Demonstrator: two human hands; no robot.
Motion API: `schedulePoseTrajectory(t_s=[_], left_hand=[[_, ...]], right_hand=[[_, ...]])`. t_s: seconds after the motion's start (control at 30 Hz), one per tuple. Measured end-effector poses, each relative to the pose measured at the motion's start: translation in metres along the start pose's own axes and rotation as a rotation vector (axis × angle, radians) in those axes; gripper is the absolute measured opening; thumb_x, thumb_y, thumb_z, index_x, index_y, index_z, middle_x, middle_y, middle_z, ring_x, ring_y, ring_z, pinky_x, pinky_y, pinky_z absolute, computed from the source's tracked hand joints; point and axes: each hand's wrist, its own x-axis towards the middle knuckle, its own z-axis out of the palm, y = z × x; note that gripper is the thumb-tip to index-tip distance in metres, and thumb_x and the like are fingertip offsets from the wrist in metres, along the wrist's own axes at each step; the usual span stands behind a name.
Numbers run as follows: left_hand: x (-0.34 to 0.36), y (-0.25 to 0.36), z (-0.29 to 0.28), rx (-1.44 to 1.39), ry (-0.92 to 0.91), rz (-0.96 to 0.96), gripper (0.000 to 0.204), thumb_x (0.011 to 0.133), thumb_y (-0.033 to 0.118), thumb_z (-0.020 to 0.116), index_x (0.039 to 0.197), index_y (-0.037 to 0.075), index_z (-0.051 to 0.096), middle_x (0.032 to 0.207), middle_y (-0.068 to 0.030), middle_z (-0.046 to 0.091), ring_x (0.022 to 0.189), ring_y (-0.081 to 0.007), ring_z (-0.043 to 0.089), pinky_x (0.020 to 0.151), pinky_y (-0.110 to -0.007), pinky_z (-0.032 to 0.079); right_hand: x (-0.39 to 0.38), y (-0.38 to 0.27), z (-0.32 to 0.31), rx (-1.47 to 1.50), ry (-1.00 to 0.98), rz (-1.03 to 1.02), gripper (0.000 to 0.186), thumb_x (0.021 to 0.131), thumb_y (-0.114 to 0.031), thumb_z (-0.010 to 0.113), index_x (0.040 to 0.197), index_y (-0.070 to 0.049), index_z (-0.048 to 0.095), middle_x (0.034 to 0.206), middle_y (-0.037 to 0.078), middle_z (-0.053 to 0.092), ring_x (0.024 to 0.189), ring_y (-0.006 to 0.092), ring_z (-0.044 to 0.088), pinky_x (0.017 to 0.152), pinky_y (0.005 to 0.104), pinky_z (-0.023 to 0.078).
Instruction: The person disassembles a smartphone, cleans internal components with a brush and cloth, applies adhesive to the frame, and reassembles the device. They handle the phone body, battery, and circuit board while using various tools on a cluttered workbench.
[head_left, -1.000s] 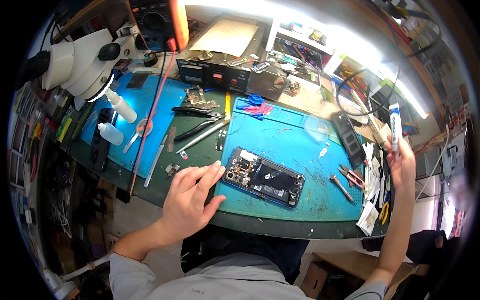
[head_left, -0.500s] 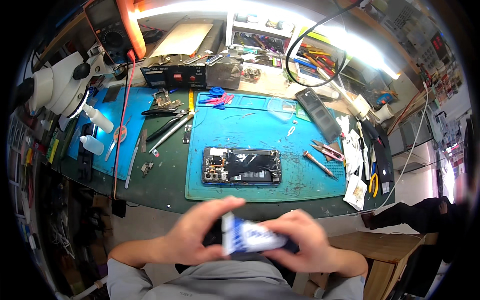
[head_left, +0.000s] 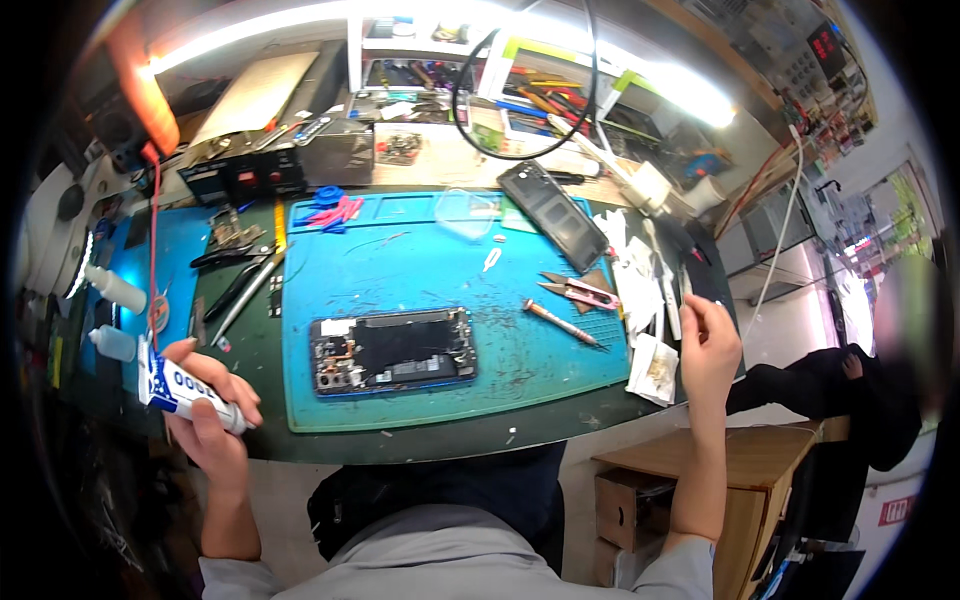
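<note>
My left hand [head_left: 212,410] is wrapped round a white and blue squeeze tube [head_left: 190,388], held past the left part of the bench's front edge. My right hand [head_left: 710,345] is over the bench's right end with its fingers pinched together, by the slim tools; what they hold, if anything, is too small to make out. An opened phone [head_left: 392,350] lies on the blue work mat [head_left: 400,270], its inner parts showing. The dark phone back cover [head_left: 553,215] rests slanted across the mat's far right corner.
A screwdriver [head_left: 562,322] and pink-handled snips [head_left: 580,291] lie on the mat's right. Crumpled white tissues [head_left: 625,270] and a small white packet [head_left: 652,368] sit beside it. White bottles [head_left: 115,288] and a microscope [head_left: 60,230] stand left. A person in dark clothes [head_left: 830,395] is at right.
My hands have moved apart. The tube, earlier between both hands in front of me, has gone left in my left hand; my right hand has moved right to the tools. The view has shifted.
</note>
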Motion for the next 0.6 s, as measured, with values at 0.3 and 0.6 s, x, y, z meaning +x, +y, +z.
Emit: schedulePoseTrajectory(t_s=[0.3, 0.6], left_hand=[[0.008, -0.014, 0.002, 0.152, 0.067, 0.046, 0.075, 0.103, 0.045, 0.062, 0.147, -0.011, 0.036, 0.087, -0.0056, 0.053, 0.054, -0.0103, 0.053, 0.058, -0.028, 0.048], [0.004, -0.014, 0.005, 0.205, 0.044, 0.019, 0.078, 0.103, 0.046, 0.063, 0.145, -0.014, 0.037, 0.085, -0.0045, 0.053, 0.055, -0.0092, 0.054, 0.058, -0.027, 0.049]], right_hand=[[0.043, 0.004, 0.024, -0.089, 0.008, 0.029, 0.015, 0.096, -0.020, 0.072, 0.098, -0.006, 0.073, 0.082, 0.009, 0.074, 0.068, 0.0232, 0.071, 0.064, 0.0356, 0.053], [0.047, 0.046, -0.009, -0.225, -0.171, 0.253, 0.023, 0.093, -0.026, 0.075, 0.102, -0.005, 0.073, 0.079, 0.010, 0.074, 0.072, 0.0264, 0.072, 0.067, 0.0386, 0.053]])
